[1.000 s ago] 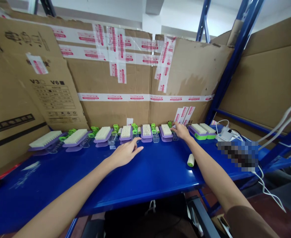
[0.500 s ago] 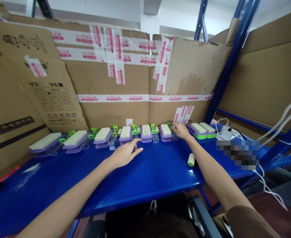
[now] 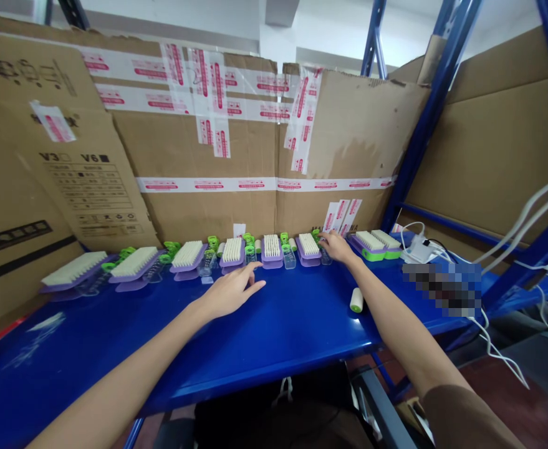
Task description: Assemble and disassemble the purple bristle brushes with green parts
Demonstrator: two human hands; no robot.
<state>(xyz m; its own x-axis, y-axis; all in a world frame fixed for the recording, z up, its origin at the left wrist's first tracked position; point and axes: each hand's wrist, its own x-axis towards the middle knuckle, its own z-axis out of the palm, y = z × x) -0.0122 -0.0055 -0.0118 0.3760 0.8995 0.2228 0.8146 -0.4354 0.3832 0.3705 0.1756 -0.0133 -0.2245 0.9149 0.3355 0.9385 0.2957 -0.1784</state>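
Note:
My left hand (image 3: pixel 231 292) hovers over the table in front of the purple brushes, thumb and fingers apart, holding nothing. At the back, my right hand (image 3: pixel 336 246) has its fingertips closed at a small green plastic piece (image 3: pixel 316 236), next to a purple brush with cream bristles (image 3: pixel 308 244). Part of its grip is hidden. Below those fingers lies a clear plastic piece (image 3: pixel 326 256). Another purple brush (image 3: pixel 272 248) and a third one (image 3: pixel 232 251) stand beyond my left hand. A cream cylinder with a green end (image 3: pixel 356 300) lies near my right forearm.
More purple brushes (image 3: pixel 136 262) with green and clear parts continue leftward along the cardboard wall (image 3: pixel 208 206). Two green-based brushes (image 3: pixel 375 244) sit at the right, beside a white charger (image 3: pixel 421 249) and cables. The blue table (image 3: pixel 264 337) ends at its front edge.
The view has shifted slightly, so the scene sits a little further left. Both hands keep nearly the same pose and place over the table.

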